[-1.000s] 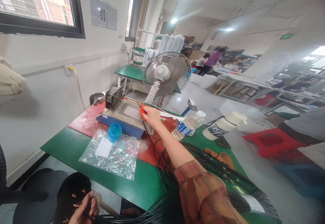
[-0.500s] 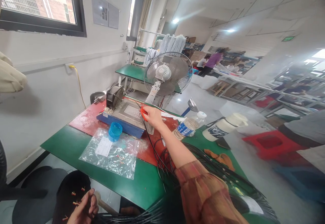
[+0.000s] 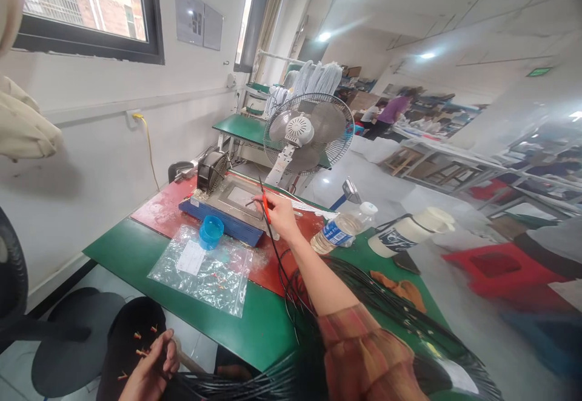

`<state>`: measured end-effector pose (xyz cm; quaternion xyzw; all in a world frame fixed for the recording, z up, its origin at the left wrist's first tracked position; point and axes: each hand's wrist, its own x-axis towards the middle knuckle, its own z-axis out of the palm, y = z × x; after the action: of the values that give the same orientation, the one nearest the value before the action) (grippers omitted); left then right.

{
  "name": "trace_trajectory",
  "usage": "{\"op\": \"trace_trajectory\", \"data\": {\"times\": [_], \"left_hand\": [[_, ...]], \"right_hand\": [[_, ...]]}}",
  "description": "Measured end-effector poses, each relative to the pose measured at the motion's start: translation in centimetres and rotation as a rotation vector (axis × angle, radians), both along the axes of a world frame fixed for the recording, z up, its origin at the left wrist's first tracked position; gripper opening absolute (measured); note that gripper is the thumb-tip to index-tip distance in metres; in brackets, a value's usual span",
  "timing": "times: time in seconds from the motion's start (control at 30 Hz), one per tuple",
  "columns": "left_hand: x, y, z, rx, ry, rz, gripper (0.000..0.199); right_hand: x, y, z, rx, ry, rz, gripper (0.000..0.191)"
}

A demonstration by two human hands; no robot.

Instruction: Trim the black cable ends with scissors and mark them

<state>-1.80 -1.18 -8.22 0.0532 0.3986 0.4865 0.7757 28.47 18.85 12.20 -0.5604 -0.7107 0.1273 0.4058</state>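
My right hand point(image 3: 279, 214) is closed over the table, gripping a red-handled tool point(image 3: 266, 206) whose thin dark tip points up. A black cable point(image 3: 278, 252) runs up to the same hand, and its short end sticks out leftward by the tool. Low on the left, my left hand point(image 3: 152, 364) curls its fingers above my dark-clothed leg; what lies inside them is hidden. Beside it, a bundle of black cables point(image 3: 236, 383) stretches to the right. Small red and yellow wire ends point(image 3: 142, 352) show against the dark cloth.
Behind my right hand stands a blue-sided heating plate point(image 3: 222, 222) with a small black fan point(image 3: 212, 171). A blue cup point(image 3: 211, 231) rests on a clear plastic bag point(image 3: 204, 286). A water bottle point(image 3: 336, 233), white flask point(image 3: 404, 234) and coiled cables point(image 3: 364, 286) occupy the right side.
The red-handled tool has turned more upright in my right hand, and the cable end now points left. My left hand keeps its curled pose. The whole view has shifted slightly.
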Motion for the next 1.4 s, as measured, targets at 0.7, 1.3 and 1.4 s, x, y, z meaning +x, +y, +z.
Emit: {"op": "trace_trajectory", "data": {"times": [0.7, 1.3, 1.4], "left_hand": [[0.0, -0.7, 0.8, 0.065, -0.048, 0.029, 0.023], [1.2, 0.6, 8.3, 0.083, 0.103, 0.053, 0.041], [1.4, 1.0, 9.5, 0.077, 0.171, 0.097, 0.038]], "right_hand": [[-8.5, -3.5, -6.8, -0.071, 0.052, -0.174, 0.031], [-1.9, -8.9, -2.5, -0.314, 1.289, -0.048, 0.035], [0.6, -10.3, -2.9, -0.230, 1.266, -0.154, 0.031]]}}
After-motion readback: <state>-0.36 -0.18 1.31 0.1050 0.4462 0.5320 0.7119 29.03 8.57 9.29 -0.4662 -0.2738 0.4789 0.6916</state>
